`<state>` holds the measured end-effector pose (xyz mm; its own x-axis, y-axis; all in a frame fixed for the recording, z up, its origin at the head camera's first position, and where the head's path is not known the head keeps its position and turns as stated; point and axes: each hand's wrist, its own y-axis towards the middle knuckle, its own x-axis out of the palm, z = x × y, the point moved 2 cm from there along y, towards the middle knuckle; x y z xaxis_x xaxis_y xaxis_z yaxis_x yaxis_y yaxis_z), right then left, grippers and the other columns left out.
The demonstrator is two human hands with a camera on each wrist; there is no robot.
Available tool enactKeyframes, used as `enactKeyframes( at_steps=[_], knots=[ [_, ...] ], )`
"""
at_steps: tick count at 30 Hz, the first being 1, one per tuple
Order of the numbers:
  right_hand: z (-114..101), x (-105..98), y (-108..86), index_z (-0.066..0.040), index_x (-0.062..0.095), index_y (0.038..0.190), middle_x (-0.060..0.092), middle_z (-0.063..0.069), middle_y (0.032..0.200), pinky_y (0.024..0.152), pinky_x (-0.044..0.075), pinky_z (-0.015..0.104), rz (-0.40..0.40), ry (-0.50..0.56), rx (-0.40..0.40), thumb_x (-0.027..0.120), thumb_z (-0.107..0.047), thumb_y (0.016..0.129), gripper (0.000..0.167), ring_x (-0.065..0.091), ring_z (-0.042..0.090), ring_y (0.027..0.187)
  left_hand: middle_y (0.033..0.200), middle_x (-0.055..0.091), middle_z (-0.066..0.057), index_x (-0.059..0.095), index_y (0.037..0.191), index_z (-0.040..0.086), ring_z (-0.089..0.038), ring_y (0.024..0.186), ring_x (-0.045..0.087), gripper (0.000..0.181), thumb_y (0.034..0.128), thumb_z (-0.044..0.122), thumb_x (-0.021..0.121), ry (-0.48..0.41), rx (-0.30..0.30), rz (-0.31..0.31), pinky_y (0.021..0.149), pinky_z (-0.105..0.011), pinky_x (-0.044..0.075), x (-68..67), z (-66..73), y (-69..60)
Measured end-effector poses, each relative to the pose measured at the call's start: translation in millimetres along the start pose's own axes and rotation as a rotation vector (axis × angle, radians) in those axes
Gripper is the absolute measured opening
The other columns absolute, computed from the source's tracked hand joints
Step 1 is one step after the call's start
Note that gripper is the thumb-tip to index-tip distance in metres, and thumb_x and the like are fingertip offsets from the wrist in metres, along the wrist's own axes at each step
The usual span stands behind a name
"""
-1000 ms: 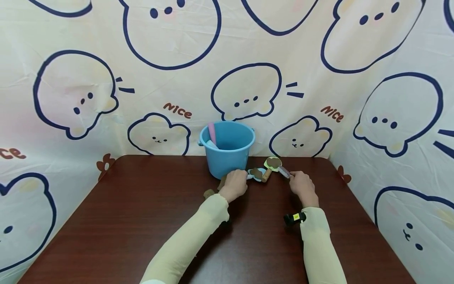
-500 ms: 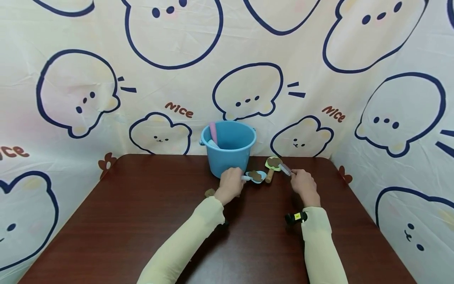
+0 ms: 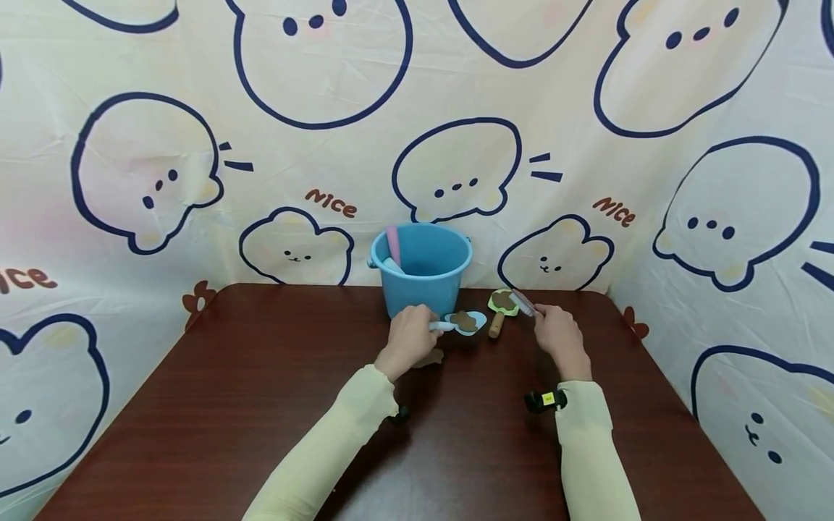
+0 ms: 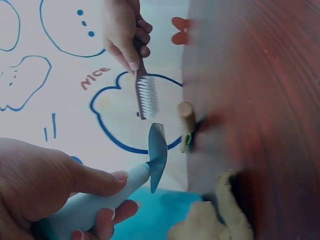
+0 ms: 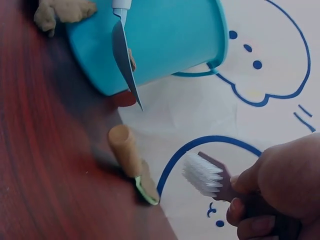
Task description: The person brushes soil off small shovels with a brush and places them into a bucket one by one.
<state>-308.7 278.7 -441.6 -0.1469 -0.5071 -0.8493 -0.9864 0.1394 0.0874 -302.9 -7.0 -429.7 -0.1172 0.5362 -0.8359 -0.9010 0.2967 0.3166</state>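
Observation:
My left hand (image 3: 409, 339) grips the pale handle of a small light-blue toy shovel (image 4: 158, 157). A brown clay-like lump (image 3: 463, 320) lies on its blade, which is raised in front of the bucket. My right hand (image 3: 560, 339) holds a brush (image 5: 202, 175) with white bristles and a purplish handle. Its head is close to a green toy shovel (image 3: 510, 310) with a wooden handle; in the right wrist view the two are apart. Brown matter also covers the green blade. Beneath my left hand, another brown lump (image 3: 430, 357) rests on the table, partly hidden.
A blue bucket (image 3: 422, 293) stands at the table's back edge, with a pink handle (image 3: 394, 244) and a light-blue piece (image 3: 392, 265) inside. The brown table (image 3: 195, 405) runs back to a cartoon-printed cloth (image 3: 365, 159).
My left hand has drawn the blue shovel left and slightly toward me, away from the green one. The brush has shifted only slightly. The brown lump left of my wrist is now hidden.

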Motion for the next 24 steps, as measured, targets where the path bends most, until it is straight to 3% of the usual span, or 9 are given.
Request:
enactKeyframes(
  at_steps=[8, 13, 18, 20, 24],
  knots=[
    [-11.2, -8.3, -4.7, -0.004, 0.050, 0.149, 0.066, 0.024, 0.123, 0.056, 0.041, 0.036, 0.038, -0.004, -0.046, 0.039, -0.022, 0.110, 0.044, 0.052, 0.026, 0.064, 0.066, 0.067, 0.001, 0.081, 0.089, 0.007, -0.017, 0.065, 0.057, 0.007, 0.0897, 0.014, 0.078, -0.060, -0.007, -0.010, 0.060, -0.031, 0.051, -21.2, 0.9, -8.9],
    [-24.3, -11.1, -9.9, -0.006, 0.050, 0.150, 0.066, 0.023, 0.103, 0.052, 0.039, 0.035, 0.018, 0.026, -0.079, 0.040, -0.023, 0.110, 0.044, 0.047, 0.024, 0.057, 0.063, 0.065, -0.001, 0.081, 0.088, 0.007, -0.019, 0.066, 0.057, 0.006, 0.0896, 0.012, 0.078, -0.059, -0.015, -0.007, 0.059, -0.032, 0.051, -32.2, -1.3, -13.5],
    [-38.7, -12.0, -14.2, -0.006, 0.048, 0.151, 0.058, 0.017, 0.085, 0.052, 0.038, 0.033, -0.024, 0.060, -0.131, 0.041, -0.023, 0.110, 0.045, 0.043, 0.020, 0.054, 0.083, 0.076, -0.006, 0.081, 0.099, 0.006, -0.019, 0.074, 0.063, 0.014, 0.0879, 0.014, 0.081, -0.052, -0.060, 0.011, 0.064, -0.034, 0.056, -39.6, -7.0, -17.7],
    [-44.1, -11.9, -15.8, -0.006, 0.049, 0.151, 0.058, 0.014, 0.086, 0.053, 0.039, 0.033, -0.035, 0.070, -0.154, 0.042, -0.022, 0.110, 0.045, 0.044, 0.019, 0.055, 0.090, 0.077, -0.007, 0.081, 0.104, 0.005, -0.019, 0.076, 0.065, 0.020, 0.0875, 0.015, 0.081, -0.062, -0.082, 0.008, 0.065, -0.035, 0.057, -42.2, -8.8, -19.4],
    [-53.3, -9.8, -19.4, -0.009, 0.050, 0.150, 0.054, 0.012, 0.082, 0.053, 0.039, 0.033, -0.057, 0.083, -0.179, 0.043, -0.022, 0.110, 0.043, 0.043, 0.019, 0.054, 0.090, 0.077, -0.008, 0.081, 0.104, 0.004, -0.019, 0.075, 0.064, 0.020, 0.0869, 0.014, 0.082, -0.082, -0.093, 0.006, 0.062, -0.033, 0.055, -47.2, -12.8, -23.2]
  ],
)
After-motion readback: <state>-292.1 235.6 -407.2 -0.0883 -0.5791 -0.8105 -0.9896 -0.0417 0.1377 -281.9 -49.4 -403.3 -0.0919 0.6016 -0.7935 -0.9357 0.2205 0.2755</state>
